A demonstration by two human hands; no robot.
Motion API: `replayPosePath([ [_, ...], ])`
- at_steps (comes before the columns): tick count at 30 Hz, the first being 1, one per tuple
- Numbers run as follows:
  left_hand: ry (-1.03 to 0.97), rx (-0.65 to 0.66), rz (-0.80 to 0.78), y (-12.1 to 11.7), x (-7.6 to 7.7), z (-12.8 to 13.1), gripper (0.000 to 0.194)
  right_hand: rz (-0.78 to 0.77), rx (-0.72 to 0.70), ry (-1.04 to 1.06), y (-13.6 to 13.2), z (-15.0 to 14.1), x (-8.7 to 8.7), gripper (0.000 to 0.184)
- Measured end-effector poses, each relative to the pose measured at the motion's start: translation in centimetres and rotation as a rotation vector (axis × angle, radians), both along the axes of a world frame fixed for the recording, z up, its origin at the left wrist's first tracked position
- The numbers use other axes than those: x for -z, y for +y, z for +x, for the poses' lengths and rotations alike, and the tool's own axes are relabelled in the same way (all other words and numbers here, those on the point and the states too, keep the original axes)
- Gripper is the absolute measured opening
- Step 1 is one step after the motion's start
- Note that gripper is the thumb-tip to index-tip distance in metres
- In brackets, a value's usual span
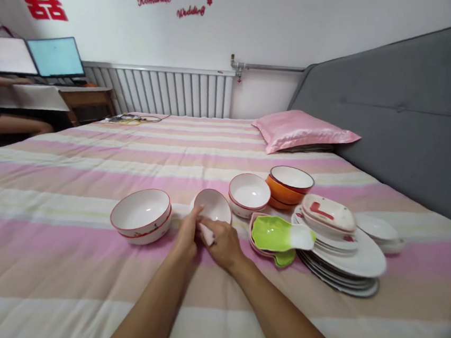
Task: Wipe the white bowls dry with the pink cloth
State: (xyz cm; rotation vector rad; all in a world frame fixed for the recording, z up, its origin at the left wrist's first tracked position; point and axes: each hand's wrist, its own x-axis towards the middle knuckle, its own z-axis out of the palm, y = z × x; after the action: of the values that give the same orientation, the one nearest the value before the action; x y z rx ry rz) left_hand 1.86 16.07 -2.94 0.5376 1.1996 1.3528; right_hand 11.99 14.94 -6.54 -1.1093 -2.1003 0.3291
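Note:
Close in front of me, my left hand [188, 234] and my right hand [220, 241] meet at the near side of a small white bowl [216, 204] with a red rim. The left thumb presses at its rim and the right fingers reach over it, both hands closed. A pale pinkish surface shows between the hands; whether it is the bowl's outer wall or a separate piece, I cannot tell. To the left sit two larger white bowls [141, 211], nested. Just beyond my right hand are more nested white bowls [249, 191].
Orange bowls [287, 191], leaf-shaped green dishes [277, 232], stacked plates [364, 257], a rectangular dish [335, 214] and small white dishes [381, 229] crowd the right. A pink pillow [303, 128] lies on the striped bed [61, 259] by a grey headboard [396, 95]. A person [18, 120] sits far left.

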Motion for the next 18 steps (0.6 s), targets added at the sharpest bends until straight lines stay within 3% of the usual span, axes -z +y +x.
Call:
replayPosePath([
  [2,-0.025,0.007,-0.018,-0.1,0.5,-0.7,0.027,-0.058,-0.087,0.016,0.0,0.4,0.1,0.032],
  [8,-0.096,0.06,-0.056,0.0,0.8,-1.7,0.022,-0.155,-0.219,-0.109,-0.1,1.1,-1.1,0.048],
  [12,-0.058,0.042,-0.027,0.0,1.0,-1.6,0.026,-0.224,-0.18,-0.222,-0.5,1.7,-1.7,0.048],
  [18,-0.014,0.103,0.017,-0.6,0.8,-1.6,0.028,-0.213,-0.065,-0.345,-0.8,2.0,-1.1,0.052],
])
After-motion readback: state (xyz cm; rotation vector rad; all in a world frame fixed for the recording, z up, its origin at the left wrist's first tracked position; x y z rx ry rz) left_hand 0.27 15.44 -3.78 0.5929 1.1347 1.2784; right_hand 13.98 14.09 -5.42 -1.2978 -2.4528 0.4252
